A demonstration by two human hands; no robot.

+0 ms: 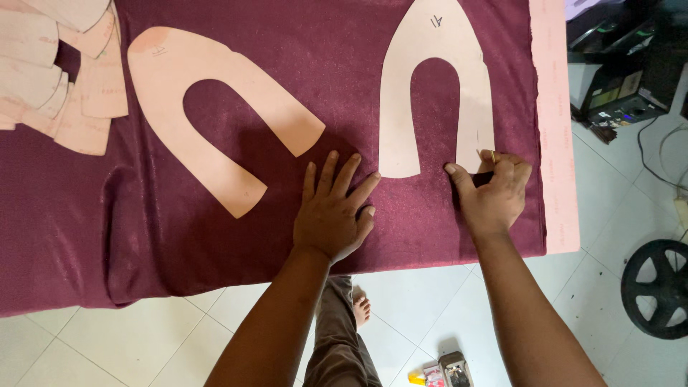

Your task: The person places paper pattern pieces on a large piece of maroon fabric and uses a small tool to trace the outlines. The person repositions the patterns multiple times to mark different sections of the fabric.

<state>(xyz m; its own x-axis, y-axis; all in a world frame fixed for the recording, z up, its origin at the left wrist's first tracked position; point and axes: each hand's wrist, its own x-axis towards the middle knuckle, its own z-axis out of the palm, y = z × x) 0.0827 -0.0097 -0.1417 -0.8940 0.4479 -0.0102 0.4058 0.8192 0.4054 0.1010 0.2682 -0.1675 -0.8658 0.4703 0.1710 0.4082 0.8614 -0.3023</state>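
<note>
My left hand (333,211) lies flat with fingers spread on the maroon fabric (344,64), just left of the lower end of a pale horseshoe-shaped pattern piece (401,93). My right hand (493,195) is closed around a thin yellowish marking tool (492,155), its tip at the right leg of that pattern piece. A second horseshoe-shaped pattern piece (172,100), pinker, lies tilted on the fabric to the left.
A stack of pink pattern pieces (61,64) sits at the far left. A pale pink strip (557,122) runs along the fabric's right edge. Black equipment (620,57), cables and a dark wheel (656,287) stand on the white tiled floor (408,308), with small items (444,373) near my foot.
</note>
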